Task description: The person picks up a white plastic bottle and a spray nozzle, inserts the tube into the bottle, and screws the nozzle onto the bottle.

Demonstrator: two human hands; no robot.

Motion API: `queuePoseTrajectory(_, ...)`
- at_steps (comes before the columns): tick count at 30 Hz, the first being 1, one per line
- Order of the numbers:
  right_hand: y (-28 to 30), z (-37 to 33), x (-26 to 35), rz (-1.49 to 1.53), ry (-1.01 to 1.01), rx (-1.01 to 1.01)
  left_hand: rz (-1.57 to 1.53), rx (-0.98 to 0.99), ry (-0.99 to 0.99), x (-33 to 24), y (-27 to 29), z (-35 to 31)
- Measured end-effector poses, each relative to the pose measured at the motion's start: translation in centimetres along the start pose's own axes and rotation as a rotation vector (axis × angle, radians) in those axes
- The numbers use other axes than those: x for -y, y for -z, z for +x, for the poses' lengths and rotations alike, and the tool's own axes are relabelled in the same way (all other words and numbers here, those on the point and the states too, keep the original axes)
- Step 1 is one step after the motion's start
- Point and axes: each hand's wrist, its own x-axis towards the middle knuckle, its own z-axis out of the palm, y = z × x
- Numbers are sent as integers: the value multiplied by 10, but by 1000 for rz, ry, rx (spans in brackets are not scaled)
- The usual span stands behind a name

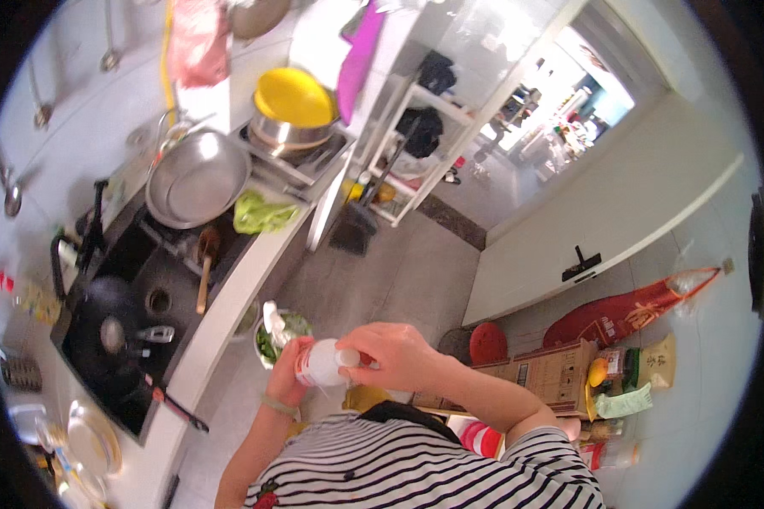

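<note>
In front of my striped shirt, a white plastic bottle (pixel 318 366) with some red print is tilted toward the right. My left hand (pixel 289 373), with a band on its wrist, is closed round the body of the bottle. The fingers of my right hand (pixel 390 349) grip the white cap (pixel 347 358) at its other end. Just beyond my left hand is a bowl of green leaves (pixel 294 327), partly hidden by that hand. Something white (pixel 273 321) stands up at the bowl's edge, too blurred to name.
Along the left runs a counter (pixel 216 348) with a dark sink (pixel 132 390) holding pans. A steel pan (pixel 199 178), green leaves (pixel 263 212) and a pot with a yellow basin (pixel 294 97) lie farther up. Cardboard boxes (pixel 530 377) and an open door (pixel 603 212) are at right.
</note>
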Motion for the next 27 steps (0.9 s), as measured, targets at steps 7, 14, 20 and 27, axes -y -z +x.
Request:
queuePoseTrajectory(7,35,-28,-82,83,-167,-107,656,-185,-67,12,-39,62)
queuePoseTrajectory(14,84,-41,-194,-5,-93,-209,1177,-269,-86,36,-116,148)
queuePoseTrajectory(20,154,-46,-282,-107,-159,-286,1077,-4,-81,63,-199,232)
queuePoseTrajectory(27,209,-27,-362,-169,-259,-375,1678,375,-420,91,-290,334)
